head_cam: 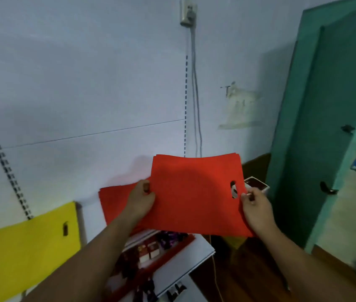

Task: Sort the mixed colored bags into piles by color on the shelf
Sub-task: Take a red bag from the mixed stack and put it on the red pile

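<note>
Left hand (140,199) and right hand (257,211) pinch red bag (194,192) by its edges, frame centre.
Red pile (112,201) behind it; yellow bag (26,247) lower left; red-edged tray (172,249) below holds small boxes (149,252).

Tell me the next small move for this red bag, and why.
Probably ease the red bag leftward and down onto the red pile: left hand and right hand pinch its edges, and that pile matches it; the yellow bag does not.
</note>
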{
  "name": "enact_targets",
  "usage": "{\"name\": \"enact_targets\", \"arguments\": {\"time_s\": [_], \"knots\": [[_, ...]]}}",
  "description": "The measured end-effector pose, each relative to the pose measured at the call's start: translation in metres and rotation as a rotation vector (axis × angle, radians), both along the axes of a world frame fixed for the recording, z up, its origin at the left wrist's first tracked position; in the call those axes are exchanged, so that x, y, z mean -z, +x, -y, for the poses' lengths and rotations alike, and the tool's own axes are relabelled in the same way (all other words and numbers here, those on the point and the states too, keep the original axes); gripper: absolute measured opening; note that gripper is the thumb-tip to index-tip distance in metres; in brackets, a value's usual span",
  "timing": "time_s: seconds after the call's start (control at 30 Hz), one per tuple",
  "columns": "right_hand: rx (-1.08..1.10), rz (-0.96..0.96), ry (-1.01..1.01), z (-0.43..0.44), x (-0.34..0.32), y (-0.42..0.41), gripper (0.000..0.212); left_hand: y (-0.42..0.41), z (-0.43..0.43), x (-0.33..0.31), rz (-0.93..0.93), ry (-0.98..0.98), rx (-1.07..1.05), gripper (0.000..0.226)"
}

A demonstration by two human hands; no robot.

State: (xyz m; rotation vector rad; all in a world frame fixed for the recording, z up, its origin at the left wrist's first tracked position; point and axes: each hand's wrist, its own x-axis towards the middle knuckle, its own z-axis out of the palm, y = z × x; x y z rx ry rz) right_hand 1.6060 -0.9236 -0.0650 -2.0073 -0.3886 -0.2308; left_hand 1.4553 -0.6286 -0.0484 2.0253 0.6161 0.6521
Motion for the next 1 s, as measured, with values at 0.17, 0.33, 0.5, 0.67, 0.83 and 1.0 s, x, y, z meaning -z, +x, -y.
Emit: {"name": "enact_targets", "arguments": {"time_s": [0.17, 0.33, 0.5, 0.67, 0.83, 1.0], "knots": [[-0.193, -0.086, -0.043, -0.110, 0.011, 0.026, 0.014, -0.020, -0.074, 0.019, -0.023, 0.013, -0.176, 0.023], [-0.348, -0.096, -0.165, -0.194, 0.032, 0.069, 0.019, -0.028, -0.116, 0.050, -0.050, 0.011, -0.288, 0.022], [-0.473, -0.077, -0.268, -0.244, 0.056, 0.100, 0.021, -0.033, -0.139, 0.079, -0.094, 0.038, -0.374, 0.022], [-0.566, -0.104, -0.286, -0.261, 0.074, 0.124, 0.018, -0.033, -0.138, 0.097, -0.158, 0.039, -0.431, 0.021], [-0.635, -0.270, -0.188, -0.256, 0.088, 0.146, 0.030, -0.034, -0.128, 0.113, -0.134, -0.031, -0.458, 0.031], [-0.776, -0.389, -0.132, -0.255, 0.088, 0.156, 0.029, -0.044, -0.133, 0.116, -0.136, -0.226, -0.471, 0.057]]}}
